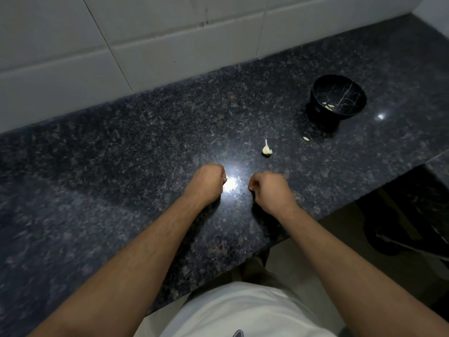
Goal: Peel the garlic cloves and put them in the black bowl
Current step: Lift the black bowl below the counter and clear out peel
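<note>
My left hand point(206, 183) is curled into a fist above the dark granite counter point(121, 166), and a pale bit of a garlic clove point(225, 179) shows at its fingertips beside a bright glare. A little to its right, my right hand point(272, 190) pinches a thin sliver of garlic skin point(247, 187). Beyond the hands lies a garlic piece with its stem point(266, 149). The black bowl point(315, 93) stands at the far right with a few peeled cloves point(328, 107) inside. One small clove point(306, 139) lies on the counter just in front of the bowl.
White wall tiles point(121, 45) run along the back of the counter. The counter's front edge point(315, 217) cuts diagonally on the right, with floor and dark objects point(401, 227) below it. My white shirt point(243, 312) fills the bottom of the view.
</note>
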